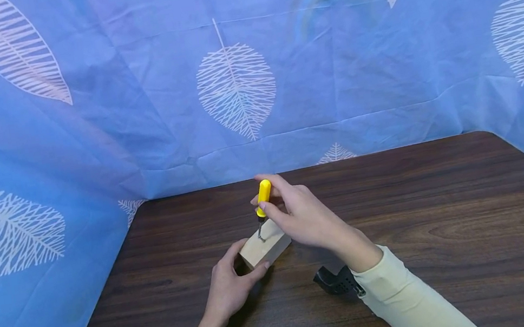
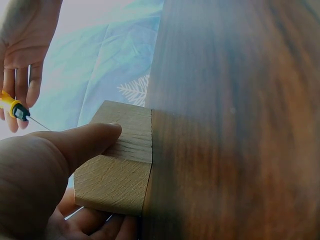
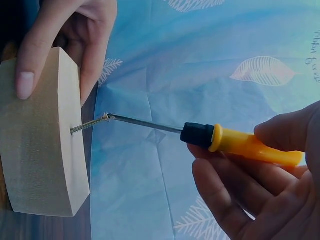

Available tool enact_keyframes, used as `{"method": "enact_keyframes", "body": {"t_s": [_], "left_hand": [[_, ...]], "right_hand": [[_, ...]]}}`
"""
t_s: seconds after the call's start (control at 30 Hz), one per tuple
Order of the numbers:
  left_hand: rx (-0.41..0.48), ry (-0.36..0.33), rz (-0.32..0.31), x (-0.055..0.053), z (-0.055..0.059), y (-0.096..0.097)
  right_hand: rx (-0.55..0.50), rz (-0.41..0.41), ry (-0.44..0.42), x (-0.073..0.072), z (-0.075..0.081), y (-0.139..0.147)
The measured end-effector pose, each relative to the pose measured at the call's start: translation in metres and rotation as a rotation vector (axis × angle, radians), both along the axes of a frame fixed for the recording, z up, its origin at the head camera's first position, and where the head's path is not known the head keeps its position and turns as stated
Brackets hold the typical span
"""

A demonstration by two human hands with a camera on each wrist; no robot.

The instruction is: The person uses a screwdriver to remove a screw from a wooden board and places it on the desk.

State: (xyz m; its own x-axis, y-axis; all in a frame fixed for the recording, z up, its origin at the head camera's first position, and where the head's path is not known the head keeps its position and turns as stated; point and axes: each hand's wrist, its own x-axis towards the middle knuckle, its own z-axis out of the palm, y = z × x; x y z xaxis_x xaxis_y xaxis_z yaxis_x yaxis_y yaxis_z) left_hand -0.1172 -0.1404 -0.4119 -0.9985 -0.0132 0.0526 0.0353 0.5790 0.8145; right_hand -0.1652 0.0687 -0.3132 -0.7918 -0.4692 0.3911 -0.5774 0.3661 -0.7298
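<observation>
A pale wooden block [image 1: 269, 251] lies on the dark table. My left hand [image 1: 228, 285] grips its near left end, thumb on one side and fingers on the other. From the block's top face a screw [image 3: 90, 125] stands out, partly sunk and tilted in the right wrist view. My right hand [image 1: 305, 215] holds a screwdriver [image 1: 263, 191] by its yellow handle, between thumb and fingers. The screwdriver's thin metal shaft [image 3: 145, 122] reaches the screw head, and its tip appears to touch it. In the left wrist view, my left thumb [image 2: 95, 142] presses along the block's side.
The brown wood-grain table [image 1: 446, 228] extends around the block, mostly to the right. A blue cloth with white leaf prints [image 1: 329, 68] hangs behind and to the left. Black wrist devices [image 1: 337, 281] sit at both wrists.
</observation>
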Motion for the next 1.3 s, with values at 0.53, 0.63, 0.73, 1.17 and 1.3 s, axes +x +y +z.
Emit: {"method": "enact_keyframes", "body": {"t_s": [0.53,0.63,0.73,1.17,1.3], "left_hand": [[-0.004,-0.001,0.001,-0.0005,0.0009,-0.0001],[0.003,-0.006,0.003,-0.0003,0.0012,0.0000],[0.008,-0.008,0.001,0.0000,0.0012,-0.0002],[0.005,0.000,0.002,-0.0001,-0.0002,-0.0009],[0.004,-0.002,0.003,-0.0004,-0.0003,-0.0007]], "right_hand": [[-0.052,-0.023,0.015,-0.0014,0.0015,0.0006],[-0.050,-0.037,0.026,-0.0016,0.0021,0.0011],[-0.054,-0.038,0.025,-0.0018,0.0025,0.0014],[-0.063,-0.051,0.013,-0.0018,0.0013,-0.0009],[-0.088,-0.050,0.011,-0.0011,0.0007,-0.0006]]}}
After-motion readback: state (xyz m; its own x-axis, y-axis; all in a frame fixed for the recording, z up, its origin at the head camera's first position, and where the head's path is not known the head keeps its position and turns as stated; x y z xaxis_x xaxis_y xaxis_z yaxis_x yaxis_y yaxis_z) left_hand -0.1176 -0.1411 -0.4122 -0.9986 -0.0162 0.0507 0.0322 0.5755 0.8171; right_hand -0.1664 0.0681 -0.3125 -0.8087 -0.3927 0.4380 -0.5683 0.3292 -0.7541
